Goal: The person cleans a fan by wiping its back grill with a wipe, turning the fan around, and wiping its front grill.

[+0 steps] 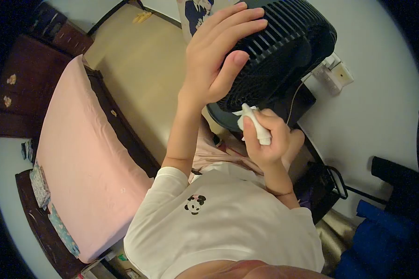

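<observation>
- The black, slatted, round-cornered fan (pixel 284 56), apparently of plastic, is being kept upright or slightly tilted beside the smooth pale wall (pixel 377 107); how its weight is being supported cannot be told.
- The left hand (pixel 212 60) is being laid over the slatted rim, fingers extended and thumb set apart; no closed grip is being formed.
- The crumpled white cloth or tissue (pixel 258 128) is being clamped in the right hand (pixel 277 137), between thumb and curled fingers, near the fan's lower edge; whether contact is being made there cannot be told.
- Handling, cloth: a light, soft, easily creased material is being assumed. Hold at the bunched middle is being advised.
- Handling, fan: a stiff, moderately light, somewhat slippery shell is being assumed, the thin slats being rated the most fragile part. Hold on the solid outer frame is being advised.
- A white, boxy socket unit (pixel 342 76) is being carried by the wall, near the fan.
</observation>
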`<act>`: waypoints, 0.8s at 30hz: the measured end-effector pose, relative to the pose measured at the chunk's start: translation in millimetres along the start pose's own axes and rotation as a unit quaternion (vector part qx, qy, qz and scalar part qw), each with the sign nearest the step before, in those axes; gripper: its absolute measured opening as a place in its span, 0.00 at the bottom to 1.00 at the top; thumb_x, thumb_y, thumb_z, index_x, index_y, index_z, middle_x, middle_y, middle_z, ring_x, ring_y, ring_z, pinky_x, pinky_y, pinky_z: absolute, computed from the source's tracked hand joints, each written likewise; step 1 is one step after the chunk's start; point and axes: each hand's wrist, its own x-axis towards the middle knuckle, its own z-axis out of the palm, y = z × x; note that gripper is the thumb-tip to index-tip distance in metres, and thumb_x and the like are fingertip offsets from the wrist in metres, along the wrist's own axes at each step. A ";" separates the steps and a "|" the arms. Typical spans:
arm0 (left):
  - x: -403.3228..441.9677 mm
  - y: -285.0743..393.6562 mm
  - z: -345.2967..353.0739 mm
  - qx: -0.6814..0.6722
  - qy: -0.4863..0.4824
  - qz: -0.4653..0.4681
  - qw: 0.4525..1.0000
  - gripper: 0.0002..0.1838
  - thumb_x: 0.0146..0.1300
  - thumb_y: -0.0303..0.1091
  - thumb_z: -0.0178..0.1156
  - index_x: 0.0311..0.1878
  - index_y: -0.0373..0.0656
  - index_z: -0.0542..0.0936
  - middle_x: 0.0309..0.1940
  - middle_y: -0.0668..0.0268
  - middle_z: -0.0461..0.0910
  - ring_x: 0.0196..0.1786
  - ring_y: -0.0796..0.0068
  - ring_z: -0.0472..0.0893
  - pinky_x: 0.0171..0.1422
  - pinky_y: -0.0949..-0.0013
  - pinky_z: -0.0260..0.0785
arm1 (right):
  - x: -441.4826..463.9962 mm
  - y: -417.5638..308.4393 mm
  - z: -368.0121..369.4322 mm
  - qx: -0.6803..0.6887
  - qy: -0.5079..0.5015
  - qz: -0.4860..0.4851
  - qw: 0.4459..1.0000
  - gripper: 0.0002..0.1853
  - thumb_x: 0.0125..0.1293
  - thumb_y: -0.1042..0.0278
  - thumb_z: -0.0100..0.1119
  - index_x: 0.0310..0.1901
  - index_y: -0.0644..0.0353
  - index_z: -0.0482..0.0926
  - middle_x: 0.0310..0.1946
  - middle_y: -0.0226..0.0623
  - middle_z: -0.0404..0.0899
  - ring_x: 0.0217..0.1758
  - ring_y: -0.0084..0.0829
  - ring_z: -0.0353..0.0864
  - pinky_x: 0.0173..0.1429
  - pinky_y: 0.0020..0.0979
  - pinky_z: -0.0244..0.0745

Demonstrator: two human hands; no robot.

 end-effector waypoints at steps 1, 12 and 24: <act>-0.2 -1.8 0.8 -0.005 0.002 0.014 1.000 0.28 0.65 0.50 0.38 0.50 0.34 0.76 0.52 0.48 0.74 0.61 0.46 0.68 0.65 0.53 0.55 | 4.1 -2.4 -1.2 0.000 0.000 0.000 1.000 0.12 0.46 0.78 0.68 0.33 0.64 0.76 0.24 0.44 0.77 0.19 0.38 0.77 0.24 0.30 0.72; 1.0 -3.3 4.1 0.009 0.020 0.092 0.995 0.19 0.56 0.29 0.43 0.48 0.36 0.77 0.52 0.54 0.75 0.58 0.52 0.71 0.63 0.57 0.60 | 22.3 -6.6 11.2 -0.051 -0.068 -0.009 0.996 0.07 0.55 0.78 0.62 0.29 0.65 0.71 0.19 0.38 0.75 0.18 0.23 0.73 0.22 0.22 0.66; 1.2 -1.1 2.2 0.020 0.030 0.067 0.997 0.23 0.44 0.25 0.44 0.46 0.37 0.78 0.50 0.55 0.76 0.56 0.51 0.72 0.61 0.56 0.62 | 38.8 -3.8 18.6 -0.106 -0.037 -0.076 0.991 0.09 0.54 0.78 0.61 0.28 0.63 0.69 0.16 0.39 0.71 0.16 0.31 0.73 0.20 0.27 0.65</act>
